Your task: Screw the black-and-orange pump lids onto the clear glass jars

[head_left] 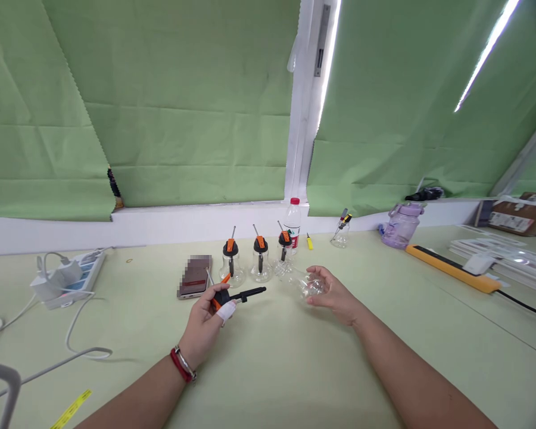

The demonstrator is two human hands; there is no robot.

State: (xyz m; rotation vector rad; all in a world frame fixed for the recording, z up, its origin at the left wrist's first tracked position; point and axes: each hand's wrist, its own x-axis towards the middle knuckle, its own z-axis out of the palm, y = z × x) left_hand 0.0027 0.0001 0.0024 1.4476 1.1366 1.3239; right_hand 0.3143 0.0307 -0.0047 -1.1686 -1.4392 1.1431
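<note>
My left hand [204,325], a white wrap on one finger, is closed around an orange and black bottle lid [221,298]. The lid's black stem points right, with nothing around it. My right hand [335,295] grips a clear bottle [311,287] lying tilted, its narrower end towards the left. Behind both hands three clear bottles stand in a row: a left one [232,273], a middle one [261,268] and a right one [284,253]. Each wears an orange and black lid with a thin metal rod rising from it. The held bottle partly covers the right one.
A phone [196,277] lies left of the row. Behind stand a red-capped water bottle [293,217], a glass jar with screwdrivers [340,237] and a purple jug [402,226]. Power strips lie left [83,280] and right [451,268]; white cables [74,325] cross the left side.
</note>
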